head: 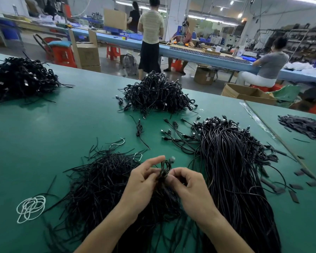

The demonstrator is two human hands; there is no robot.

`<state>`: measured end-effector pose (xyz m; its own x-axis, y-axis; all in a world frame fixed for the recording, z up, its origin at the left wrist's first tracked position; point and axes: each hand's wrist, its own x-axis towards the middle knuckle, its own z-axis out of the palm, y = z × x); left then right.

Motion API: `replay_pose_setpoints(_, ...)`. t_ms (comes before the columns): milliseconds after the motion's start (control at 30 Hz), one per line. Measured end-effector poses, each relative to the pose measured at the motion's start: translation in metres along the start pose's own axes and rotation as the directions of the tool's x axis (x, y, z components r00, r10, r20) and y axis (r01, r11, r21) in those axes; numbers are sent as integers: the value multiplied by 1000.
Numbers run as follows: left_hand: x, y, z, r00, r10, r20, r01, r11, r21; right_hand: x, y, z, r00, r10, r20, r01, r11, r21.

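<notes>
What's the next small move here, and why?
Probably twist a tie closed round the coiled cable: left hand and right hand both pinch its middle, above the loose ties, and it isn't yet with the tied bundles beyond.

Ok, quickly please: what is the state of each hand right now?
Left hand: closed, pinches the coiled black cable.
Right hand: closed, fingers curled, pinches the same cable.
</notes>
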<state>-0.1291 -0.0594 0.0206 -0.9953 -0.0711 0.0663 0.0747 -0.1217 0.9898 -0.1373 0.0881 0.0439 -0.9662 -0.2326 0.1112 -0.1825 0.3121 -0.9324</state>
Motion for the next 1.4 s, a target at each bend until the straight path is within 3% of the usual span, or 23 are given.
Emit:
replay_pose_setpoints(100,-2,5,-1,997,-49,54,63,956,-288,-3,2,-3,993,60,103,-72,991,117)
replay_pose_setpoints(167,-4,9,-1,999,-22,46,36,945,-324,-5,2,-4,985,94,141,-121,974,193)
replay_pose_setpoints(333,-9,9,1,991,116,67,-107,987,-121,-2,-2,-8,982,111,151,-151,945,290)
replay_pose_setpoints(467,-7,-6,-2,983,169,-74,-142,950,278,-1,-3,-9,996,68,57,-78,973,216)
replay_pose_setpoints(567,-8,-9,-2,994,105,-23,-94,952,290,-1,-3,-9,999,45,25,-49,979,199)
replay_pose_setpoints(767,-5,-2,1,999,6,-37,-4,998,57,-4,-5,-2,996,14,92,-30,984,174)
replay_pose_setpoints(900,-5,7,3,996,-71,-59,58,978,-202,-4,-2,-4,994,64,86,-81,973,216)
replay_pose_setpoints(1033,-5,11,3,999,12,-34,-20,969,-245,-3,0,-1,988,125,87,-143,957,254)
replay_pose_setpoints(1133,-6,9,1,994,106,7,-102,975,-195,-1,-2,-1,986,148,81,-166,937,307)
replay_pose_setpoints(1233,-5,1,-4,988,153,-23,-151,984,91,2,-1,-4,988,148,49,-156,941,300)
replay_pose_setpoints(1300,-6,-3,-5,994,109,-25,-102,973,207,1,1,-5,992,121,36,-126,956,265)
replay_pose_setpoints(1400,-7,-6,-5,999,-29,32,21,976,218,0,1,-5,994,105,41,-112,958,263)
